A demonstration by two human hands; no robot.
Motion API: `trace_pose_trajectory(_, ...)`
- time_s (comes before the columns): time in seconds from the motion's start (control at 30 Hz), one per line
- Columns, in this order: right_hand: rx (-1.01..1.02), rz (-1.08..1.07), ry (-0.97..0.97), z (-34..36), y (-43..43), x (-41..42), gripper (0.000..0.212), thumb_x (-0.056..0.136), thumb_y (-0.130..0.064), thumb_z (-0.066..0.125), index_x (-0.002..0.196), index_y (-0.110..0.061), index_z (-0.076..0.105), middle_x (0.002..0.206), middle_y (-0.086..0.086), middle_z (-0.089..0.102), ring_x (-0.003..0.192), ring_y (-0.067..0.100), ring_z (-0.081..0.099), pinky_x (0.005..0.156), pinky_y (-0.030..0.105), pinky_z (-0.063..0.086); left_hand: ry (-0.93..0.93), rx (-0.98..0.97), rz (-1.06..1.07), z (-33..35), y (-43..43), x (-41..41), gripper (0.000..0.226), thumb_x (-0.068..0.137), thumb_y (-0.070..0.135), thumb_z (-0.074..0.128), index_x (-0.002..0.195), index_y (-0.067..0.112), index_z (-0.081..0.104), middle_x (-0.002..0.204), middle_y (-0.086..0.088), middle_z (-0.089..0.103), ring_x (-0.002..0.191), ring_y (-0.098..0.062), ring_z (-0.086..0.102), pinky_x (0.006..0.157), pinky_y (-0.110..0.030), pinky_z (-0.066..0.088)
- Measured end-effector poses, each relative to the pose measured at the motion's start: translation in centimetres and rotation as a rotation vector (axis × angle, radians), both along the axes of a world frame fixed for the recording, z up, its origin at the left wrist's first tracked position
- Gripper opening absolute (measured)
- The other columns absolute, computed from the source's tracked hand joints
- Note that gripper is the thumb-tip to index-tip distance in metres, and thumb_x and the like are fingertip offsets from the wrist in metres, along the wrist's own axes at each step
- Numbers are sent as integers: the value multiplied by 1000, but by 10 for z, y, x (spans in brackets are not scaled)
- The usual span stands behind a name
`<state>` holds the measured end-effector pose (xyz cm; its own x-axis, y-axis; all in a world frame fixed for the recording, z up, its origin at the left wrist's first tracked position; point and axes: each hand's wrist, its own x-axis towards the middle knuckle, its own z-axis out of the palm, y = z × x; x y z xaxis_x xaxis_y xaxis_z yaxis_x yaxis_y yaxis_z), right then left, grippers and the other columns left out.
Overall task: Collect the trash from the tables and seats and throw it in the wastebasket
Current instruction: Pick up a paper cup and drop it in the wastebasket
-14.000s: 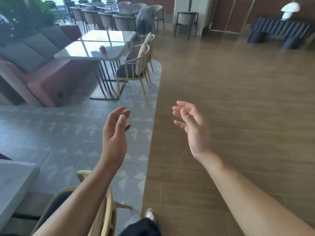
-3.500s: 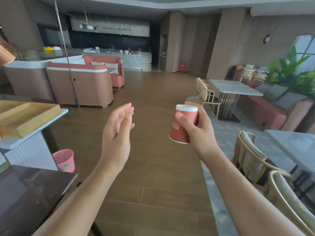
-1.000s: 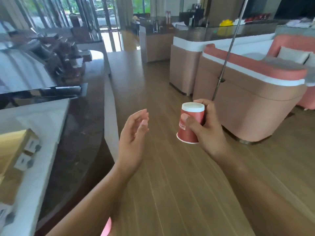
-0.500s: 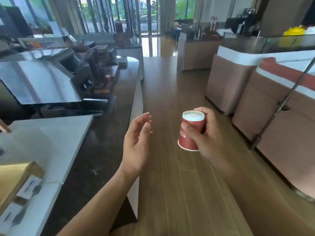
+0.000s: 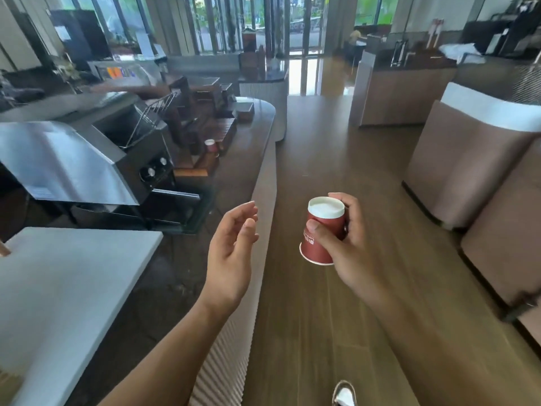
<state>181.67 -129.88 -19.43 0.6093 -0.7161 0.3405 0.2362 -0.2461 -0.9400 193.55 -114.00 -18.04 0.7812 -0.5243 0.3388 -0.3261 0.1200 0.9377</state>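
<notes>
Gripping cup [image 5: 316, 249] still, R hand [image 5: 351, 247].

The cup [image 5: 322, 234] sits in the fingers [image 5: 352, 218] of my right hand [image 5: 349, 250], out in front of me above the floor [image 5: 322, 159]. My left hand [image 5: 231, 259] is just left of it, over the tabletop [image 5: 240, 171] edge. The tabletop runs along my left, carrying a toaster [image 5: 96, 159], with a second cup [image 5: 210, 145] behind it. Seat backs [image 5: 468, 159] stand to my right.

A wood-plank floor [image 5: 336, 171] runs between a dark curved counter [image 5: 234, 177] and tan upholstered booths [image 5: 456, 171] toward bright windows [image 5: 295, 22].
</notes>
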Motion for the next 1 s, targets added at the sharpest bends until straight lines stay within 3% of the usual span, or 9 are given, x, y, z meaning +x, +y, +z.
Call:
trace_pose_trajectory(0.17,-8,74,-20,-7,-105,68,54,75,-48,81,123,-47,55,117,-26,65,107,4,67,85,20,56,15,-41,93,-4,-99,52,34,109,29,51,138,16,61,135,6,66,127,-11,64,104,-35,57)
trace_pose_trajectory(0.33,-72,145,60,4,-210,135,56,73,-59,79,123,-57,53,121,-26,64,111,6,66,89,26,56,55,-87,207,3,-186,98,42,101,40,50,135,18,63,133,8,68,125,-8,65,104,-36,57)
trace_pose_trajectory(0.47,-119,220,91,12,-263,188,54,73,-64,76,122,-63,52,119,-34,63,108,-6,64,81,11,53,72,-97,274,-3,-231,135,40,99,40,50,132,23,64,128,14,70,124,-8,65,103,-35,57)
trace_pose_trajectory(0.57,-109,296,98,14,-288,224,48,74,-61,75,118,-56,57,114,-36,65,104,-10,64,77,5,50,69,-106,329,-7,-257,166,35,100,40,51,130,28,64,127,17,69,125,-7,65,104,-37,57)
trace_pose_trajectory(0.7,-93,353,98,11,-325,286,54,72,-61,74,121,-47,56,112,-36,64,102,-11,64,80,7,50,55,-101,396,-14,-293,220,37,101,41,50,132,27,64,128,21,68,125,-4,63,106,-38,57)
trace_pose_trajectory(0.9,-126,388,108,-1,-376,405,58,76,-62,73,128,-42,56,118,-32,64,108,-7,63,82,8,50,72,-130,437,-23,-344,318,26,110,25,52,133,23,63,132,12,68,126,-3,63,111,-42,53)
trace_pose_trajectory(1.0,-145,382,126,-1,-397,471,64,72,-62,73,129,-37,57,119,-29,64,111,-3,62,87,16,50,91,-99,467,-21,-365,371,28,111,21,49,135,23,62,137,8,65,128,-3,60,114,-43,51)
